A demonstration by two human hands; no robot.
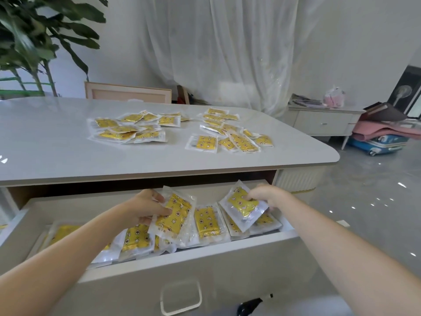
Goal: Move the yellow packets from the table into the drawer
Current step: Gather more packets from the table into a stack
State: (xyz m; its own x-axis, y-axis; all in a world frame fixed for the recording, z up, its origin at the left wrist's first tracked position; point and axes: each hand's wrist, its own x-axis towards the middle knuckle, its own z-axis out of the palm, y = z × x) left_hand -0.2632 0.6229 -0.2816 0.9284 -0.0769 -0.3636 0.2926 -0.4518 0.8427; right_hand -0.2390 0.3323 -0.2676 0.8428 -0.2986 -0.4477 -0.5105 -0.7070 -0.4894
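"So, where were the yellow packets, relative to the hands?"

"Each hand had one. The left hand (pixel 148 207) pinched the left-hand packet (pixel 174 215) at its left edge, thumb laid across the front. The packet hung out toward four o'clock of that hand, tilted. The right hand (pixel 266 196) gripped the right-hand packet (pixel 242 206) with its fingers curled over the face. That one lay toward eight o'clock of the hand, also tilted, one corner low."

"And the drawer?"

"The drawer (pixel 159 263) stood pulled out below the table's edge, at six o'clock of the view. Stored packets (pixel 207 221) filled it in an overlapping row from end to end, several of them leaning. Both held packets were over that row. Whether they touched it, I couldn't tell."

"What lay on the table?"

"The table (pixel 57 144) carried two loose heaps of the same packets. The left heap (pixel 129 127) lay toward ten o'clock and the right heap (pixel 230 133) toward one o'clock, apart from each other."

"Further out?"

"A plant (pixel 34 42) stood in the far corner at ten o'clock and a white curtain (pixel 227 53) hung at twelve. A low cabinet (pixel 323 124) stood at two, with a blue suitcase (pixel 382 143) on the floor at three."
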